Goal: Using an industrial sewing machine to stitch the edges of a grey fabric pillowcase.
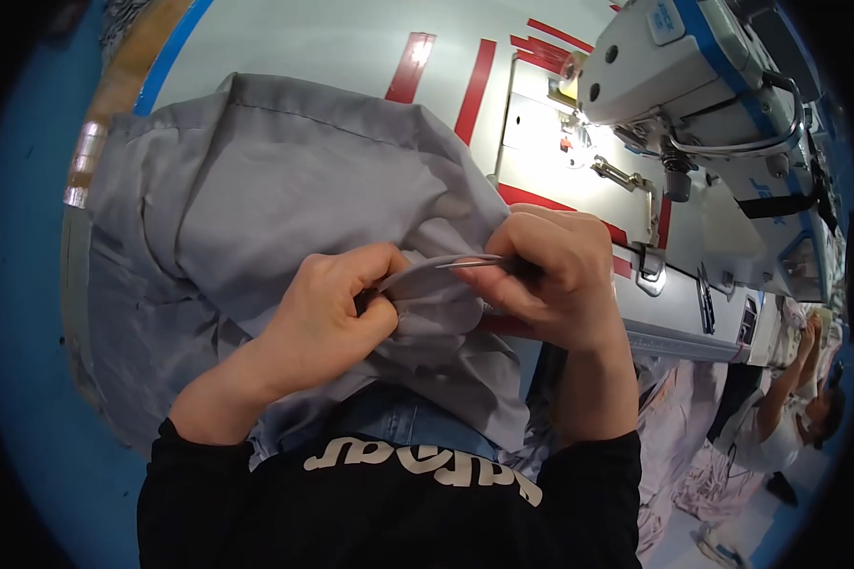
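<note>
Grey cloth [285,161] lies in loose folds over the table and down toward my lap. My left hand [327,313] is closed, pinching a raised edge of this cloth between thumb and fingers. Facing it, my right hand [555,270] is closed around a slim pointed metal tool [467,264], whose tip points left along the cloth edge. The tool's handle is hidden in my palm, so I cannot tell its exact kind. The cloth is drawn up in a small arch between both hands.
A white sewing machine [693,76] stands at the right, its lamp lit over the needle area. Red tape strips [474,90] mark the white tabletop [327,47]. Dark slender tools [705,299] lie near the table's right edge. Another person [778,417] works at far right, beside piled fabric [678,427].
</note>
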Motion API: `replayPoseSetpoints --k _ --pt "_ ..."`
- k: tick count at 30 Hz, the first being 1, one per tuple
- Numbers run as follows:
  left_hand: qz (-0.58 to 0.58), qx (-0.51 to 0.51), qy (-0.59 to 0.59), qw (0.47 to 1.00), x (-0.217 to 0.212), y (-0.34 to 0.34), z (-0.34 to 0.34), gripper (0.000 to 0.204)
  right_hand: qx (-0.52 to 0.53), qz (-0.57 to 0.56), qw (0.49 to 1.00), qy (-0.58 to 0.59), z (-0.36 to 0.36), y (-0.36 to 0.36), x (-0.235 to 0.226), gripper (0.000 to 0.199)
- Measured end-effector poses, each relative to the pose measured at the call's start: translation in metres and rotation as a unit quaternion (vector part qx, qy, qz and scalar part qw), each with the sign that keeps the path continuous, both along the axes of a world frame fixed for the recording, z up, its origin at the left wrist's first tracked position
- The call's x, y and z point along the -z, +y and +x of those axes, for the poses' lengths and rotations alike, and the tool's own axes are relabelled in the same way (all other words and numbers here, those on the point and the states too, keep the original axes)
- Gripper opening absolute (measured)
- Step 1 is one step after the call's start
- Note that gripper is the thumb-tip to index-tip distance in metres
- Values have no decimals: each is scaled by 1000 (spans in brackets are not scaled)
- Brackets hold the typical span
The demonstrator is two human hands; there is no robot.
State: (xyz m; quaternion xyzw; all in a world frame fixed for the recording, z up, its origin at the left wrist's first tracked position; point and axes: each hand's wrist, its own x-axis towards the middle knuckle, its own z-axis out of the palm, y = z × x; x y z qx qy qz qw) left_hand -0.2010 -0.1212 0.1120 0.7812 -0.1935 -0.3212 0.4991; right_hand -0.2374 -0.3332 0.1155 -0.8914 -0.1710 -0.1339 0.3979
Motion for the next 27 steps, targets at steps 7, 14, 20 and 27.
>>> replayPoseSetpoints --k 7,14,20,27 --pt "-34 -26 47 998 5 22 -7 12 65 46 996 44 4 8 8 30" --pt "10 -17 -7 1000 12 27 -11 12 114 129 978 115 5 5 12 35" --pt "-16 -17 -23 999 23 45 -15 20 132 18 990 47 10 -1 20 34" --pt "-172 -113 98 974 35 41 -18 22 6 175 984 -8 13 8 25 32"
